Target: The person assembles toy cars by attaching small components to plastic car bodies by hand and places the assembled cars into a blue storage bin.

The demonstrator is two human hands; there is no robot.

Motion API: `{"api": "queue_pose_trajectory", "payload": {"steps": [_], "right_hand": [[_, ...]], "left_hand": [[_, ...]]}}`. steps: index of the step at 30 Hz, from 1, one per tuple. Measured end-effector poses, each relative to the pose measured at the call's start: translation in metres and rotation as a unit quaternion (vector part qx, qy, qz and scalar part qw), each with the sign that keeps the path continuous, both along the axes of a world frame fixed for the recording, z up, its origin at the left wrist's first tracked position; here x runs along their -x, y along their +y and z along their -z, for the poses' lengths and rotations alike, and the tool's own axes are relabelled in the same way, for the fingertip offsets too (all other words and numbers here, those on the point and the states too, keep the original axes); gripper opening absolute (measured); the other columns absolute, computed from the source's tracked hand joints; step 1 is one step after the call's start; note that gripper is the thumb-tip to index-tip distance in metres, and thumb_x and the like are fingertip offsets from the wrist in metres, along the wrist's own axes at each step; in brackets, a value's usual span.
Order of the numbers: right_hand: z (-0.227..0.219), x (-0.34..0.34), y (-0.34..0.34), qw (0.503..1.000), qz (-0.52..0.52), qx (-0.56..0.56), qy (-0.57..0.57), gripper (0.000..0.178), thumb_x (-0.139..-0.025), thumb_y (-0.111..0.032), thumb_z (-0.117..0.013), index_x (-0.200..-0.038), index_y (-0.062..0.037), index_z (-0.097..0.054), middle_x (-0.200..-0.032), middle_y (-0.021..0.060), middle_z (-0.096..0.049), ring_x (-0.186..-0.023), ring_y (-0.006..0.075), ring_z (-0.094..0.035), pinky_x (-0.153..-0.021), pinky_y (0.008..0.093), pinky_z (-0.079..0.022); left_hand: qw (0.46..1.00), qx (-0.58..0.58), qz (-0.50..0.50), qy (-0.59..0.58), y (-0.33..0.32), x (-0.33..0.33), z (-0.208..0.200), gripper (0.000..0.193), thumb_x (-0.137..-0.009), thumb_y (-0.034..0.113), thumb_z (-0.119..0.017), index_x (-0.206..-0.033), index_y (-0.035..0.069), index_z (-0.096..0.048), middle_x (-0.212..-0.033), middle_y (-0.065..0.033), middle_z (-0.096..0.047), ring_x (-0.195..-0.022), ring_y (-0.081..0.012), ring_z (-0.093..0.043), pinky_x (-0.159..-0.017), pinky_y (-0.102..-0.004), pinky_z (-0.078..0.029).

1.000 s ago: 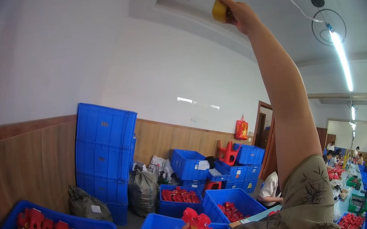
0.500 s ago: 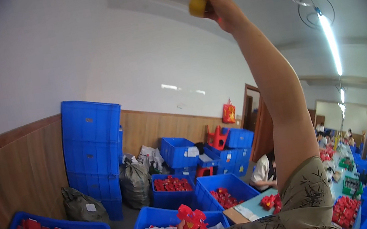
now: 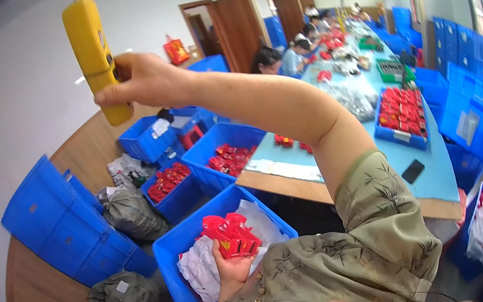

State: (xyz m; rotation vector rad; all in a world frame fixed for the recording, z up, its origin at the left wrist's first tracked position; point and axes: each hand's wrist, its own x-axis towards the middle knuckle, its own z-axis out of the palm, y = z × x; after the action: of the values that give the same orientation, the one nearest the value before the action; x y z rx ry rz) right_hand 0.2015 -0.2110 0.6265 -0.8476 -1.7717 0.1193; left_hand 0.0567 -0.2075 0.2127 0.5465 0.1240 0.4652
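My right hand [image 3: 148,80], on a raised arm, grips a long yellow handheld device [image 3: 88,45]. A white cord runs up from its top end, and dark details show along one side. Low in front of my body, my left hand [image 3: 233,271] is closed around a red plastic toy piece [image 3: 232,234] with a small yellow patch; I cannot tell whether it is one piece or several. This hand is above a blue bin [image 3: 178,295] that contains crumpled white sheets [image 3: 200,268].
Blue bins of red parts [image 3: 168,185] stand beyond, beside sacks [image 3: 131,213] and stacked blue crates [image 3: 65,217]. A long pale-blue table [image 3: 435,174] carries a phone [image 3: 413,171] and a tray of red parts [image 3: 401,116]. Several people [image 3: 296,57] sit farther along it.
My view has swung to the right, bringing the long table into sight. The raised right hand and yellow device now appear lower and farther left. My left hand still holds the red piece.
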Motion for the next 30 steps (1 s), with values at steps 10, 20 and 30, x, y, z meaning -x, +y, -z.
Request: {"api": "queue_pose_trajectory", "payload": {"steps": [10,20,30], "right_hand": [[0.147,-0.193,-0.046,0.971,0.19,0.1,0.105,0.056,-0.078,-0.036,-0.081,-0.114,0.0021,-0.062,-0.099,0.0146,-0.071,-0.092,0.0214,-0.069,-0.081,0.0323,-0.054],[0.225,-0.336,-0.103,0.947,0.206,0.046,0.243,0.06,-0.081,-0.031,-0.079,-0.127,-0.0013,-0.053,-0.109,0.0126,-0.063,-0.1,0.0204,-0.063,-0.089,0.0323,-0.049],[0.292,-0.395,-0.193,0.935,0.235,-0.017,0.266,0.079,-0.078,-0.036,-0.083,-0.14,-0.003,-0.047,-0.119,0.0175,-0.06,-0.106,0.0252,-0.063,-0.093,0.0354,-0.05]], "left_hand": [[0.996,0.009,0.018,0.084,-0.046,-0.082,-0.002,0.068,-0.089,0.062,-0.05,-0.141,0.019,-0.048,-0.139,-0.0076,-0.055,-0.125,-0.0315,-0.051,-0.095,-0.0559,-0.044],[0.98,0.07,0.088,0.163,-0.084,-0.178,-0.005,0.068,-0.09,0.061,-0.05,-0.142,0.018,-0.046,-0.137,-0.0084,-0.056,-0.121,-0.0283,-0.053,-0.09,-0.0513,-0.046],[0.951,-0.007,0.132,0.28,-0.119,-0.259,0.0,0.069,-0.09,0.066,-0.046,-0.141,0.02,-0.047,-0.138,-0.0084,-0.055,-0.122,-0.0277,-0.054,-0.091,-0.0511,-0.048]]}}
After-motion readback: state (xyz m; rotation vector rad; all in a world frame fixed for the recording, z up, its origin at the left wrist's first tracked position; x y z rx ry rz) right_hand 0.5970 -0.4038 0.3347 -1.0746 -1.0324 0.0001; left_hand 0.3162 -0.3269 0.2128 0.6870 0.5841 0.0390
